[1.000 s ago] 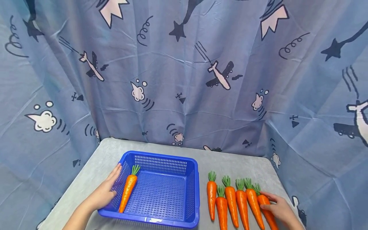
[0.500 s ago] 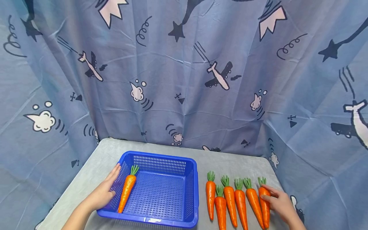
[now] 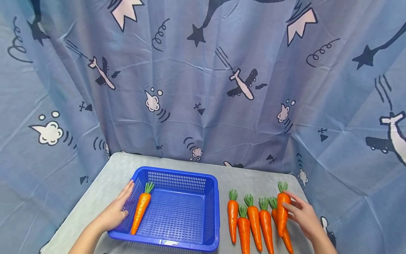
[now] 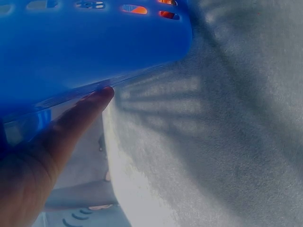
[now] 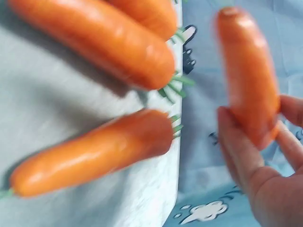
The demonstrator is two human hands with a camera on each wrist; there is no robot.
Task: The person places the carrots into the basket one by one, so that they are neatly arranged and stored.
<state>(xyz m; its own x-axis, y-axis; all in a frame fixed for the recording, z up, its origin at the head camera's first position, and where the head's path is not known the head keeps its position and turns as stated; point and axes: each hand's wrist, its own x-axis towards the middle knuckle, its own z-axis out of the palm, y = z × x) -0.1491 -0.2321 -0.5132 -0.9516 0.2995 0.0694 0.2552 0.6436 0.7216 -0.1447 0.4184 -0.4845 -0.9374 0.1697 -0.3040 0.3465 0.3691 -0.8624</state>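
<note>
My right hand (image 3: 304, 217) pinches an orange carrot (image 3: 283, 215) with a green leafy top. That carrot is raised and overlaps the rightmost carrot on the table (image 3: 287, 240). In the right wrist view, the held carrot (image 5: 248, 71) is slightly blurred between thumb and fingers. My left hand (image 3: 115, 213) holds the left rim of a blue perforated basket (image 3: 190, 247), thumb on the inner side. The left wrist view catches one digit (image 4: 78, 118) touching the basket's edge. Inside the basket, along its left wall, lies one carrot (image 3: 140, 213).
Several more carrots, such as the leftmost one (image 3: 233, 220), lie in a row on the grey table (image 3: 117, 167) right of the basket. A blue patterned curtain (image 3: 177, 77) surrounds the table at the back and sides.
The rightmost carrot has been lifted from the table by my right hand, moving up and left and turning more upright. My left hand and the basket have stayed put.
</note>
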